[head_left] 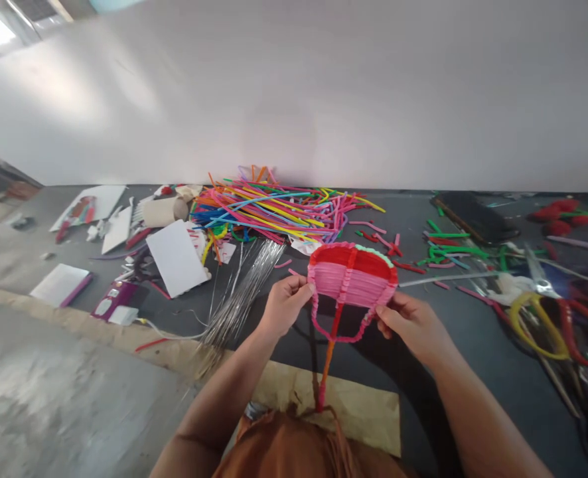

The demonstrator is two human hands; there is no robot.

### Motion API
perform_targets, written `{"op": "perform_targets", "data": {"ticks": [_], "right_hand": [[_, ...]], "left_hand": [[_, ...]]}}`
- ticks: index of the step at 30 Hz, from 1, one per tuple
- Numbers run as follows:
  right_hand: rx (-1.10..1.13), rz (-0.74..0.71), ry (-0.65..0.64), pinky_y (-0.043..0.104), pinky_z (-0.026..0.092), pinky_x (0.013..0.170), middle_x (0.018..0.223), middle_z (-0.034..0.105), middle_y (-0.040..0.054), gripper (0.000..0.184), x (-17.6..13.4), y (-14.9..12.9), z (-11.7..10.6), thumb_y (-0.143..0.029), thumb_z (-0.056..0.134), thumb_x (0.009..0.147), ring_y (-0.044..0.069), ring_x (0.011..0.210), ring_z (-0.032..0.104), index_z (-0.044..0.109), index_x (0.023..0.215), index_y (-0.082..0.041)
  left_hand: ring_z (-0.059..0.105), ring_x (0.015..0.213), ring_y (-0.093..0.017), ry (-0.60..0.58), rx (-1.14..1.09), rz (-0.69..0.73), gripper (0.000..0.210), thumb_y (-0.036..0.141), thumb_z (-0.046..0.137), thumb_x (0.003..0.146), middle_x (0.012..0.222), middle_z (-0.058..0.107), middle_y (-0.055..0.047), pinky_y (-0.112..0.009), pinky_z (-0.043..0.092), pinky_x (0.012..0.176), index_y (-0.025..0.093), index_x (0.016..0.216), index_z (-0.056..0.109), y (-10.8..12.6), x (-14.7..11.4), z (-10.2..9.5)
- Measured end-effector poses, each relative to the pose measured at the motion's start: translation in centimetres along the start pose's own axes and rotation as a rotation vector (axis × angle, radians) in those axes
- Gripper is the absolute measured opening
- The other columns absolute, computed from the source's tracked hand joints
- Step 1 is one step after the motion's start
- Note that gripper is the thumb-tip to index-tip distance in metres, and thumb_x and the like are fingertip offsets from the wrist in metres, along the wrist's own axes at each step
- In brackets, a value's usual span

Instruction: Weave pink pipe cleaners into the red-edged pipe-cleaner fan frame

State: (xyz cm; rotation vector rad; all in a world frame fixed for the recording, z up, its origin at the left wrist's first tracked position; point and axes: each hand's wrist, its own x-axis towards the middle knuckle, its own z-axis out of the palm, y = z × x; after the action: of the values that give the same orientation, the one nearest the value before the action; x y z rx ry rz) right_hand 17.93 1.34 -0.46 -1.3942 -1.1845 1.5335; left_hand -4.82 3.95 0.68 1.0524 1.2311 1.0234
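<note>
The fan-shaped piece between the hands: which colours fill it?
The fan-shaped piece has a red band above pink; best seen in the head view.

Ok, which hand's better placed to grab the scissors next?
Probably the right hand: the scissors lie on its side, beyond the pink frame from the left hand. Both hold the frame's edges, so the right would have to let go first.

One head-worn cam here, looking forward and down along both bare forearms (231, 392). It's close in: the brown cloth garment (279, 451) pokes into the bottom edge, and the pink-and-red fuzzy-stem shape (330, 282) lands a bit right of centre. Pretty wide view, with a pale grey upright panel (294, 86) filling the top.
</note>
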Motion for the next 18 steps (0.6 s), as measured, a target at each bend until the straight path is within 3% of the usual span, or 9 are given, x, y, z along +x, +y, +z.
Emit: {"op": "perform_targets", "data": {"ticks": [5, 11, 14, 18], "right_hand": [[0.112, -0.130, -0.016, 0.021, 0.036, 0.044, 0.056, 0.053, -0.0009, 0.027, -0.7, -0.1, -0.5, -0.044, 0.062, 0.076, 0.009, 0.049, 0.046, 0.064, 0.077, -0.017], [0.374, -0.278, 0.173, 0.021, 0.032, 0.042, 0.056, 0.051, -0.0010, 0.022, -1.1, -1.5, -1.2, -0.042, 0.064, 0.076, 0.009, 0.048, 0.044, 0.067, 0.076, -0.020], [0.397, -0.269, 0.216, 0.021, 0.031, 0.041, 0.057, 0.051, -0.0013, 0.020, -1.0, -1.6, -1.4, -0.041, 0.065, 0.075, 0.009, 0.048, 0.043, 0.067, 0.078, -0.021], [0.220, -0.130, 0.100, 0.022, 0.038, 0.046, 0.071, 0.061, 0.0022, 0.027, -1.0, -1.0, -0.5, -0.041, 0.070, 0.070, 0.010, 0.053, 0.048, 0.066, 0.086, -0.020]], "left_hand": [[0.048, 0.055, -0.006, -0.090, -0.301, -0.144, 0.021, 0.032, 0.068, 0.072, 0.060, 0.055, 0.002, -0.019, 0.038, 0.056, 0.012, 0.068, 0.061, -0.5, 0.3, -0.1], [0.054, 0.059, -0.012, -0.336, -0.654, -0.384, 0.018, 0.026, 0.069, 0.069, 0.067, 0.055, 0.000, -0.026, 0.046, 0.058, 0.015, 0.077, 0.057, -0.4, 0.3, -0.2], [0.053, 0.063, -0.011, -0.447, -0.695, -0.421, 0.015, 0.024, 0.067, 0.070, 0.071, 0.051, 0.000, -0.028, 0.048, 0.060, 0.015, 0.074, 0.055, -0.4, -0.1, 0.3], [0.050, 0.063, -0.010, -0.573, -0.721, -0.460, 0.020, 0.024, 0.071, 0.066, 0.071, 0.048, 0.001, -0.026, 0.047, 0.059, 0.014, 0.069, 0.054, -0.5, -0.5, 1.7]]}}
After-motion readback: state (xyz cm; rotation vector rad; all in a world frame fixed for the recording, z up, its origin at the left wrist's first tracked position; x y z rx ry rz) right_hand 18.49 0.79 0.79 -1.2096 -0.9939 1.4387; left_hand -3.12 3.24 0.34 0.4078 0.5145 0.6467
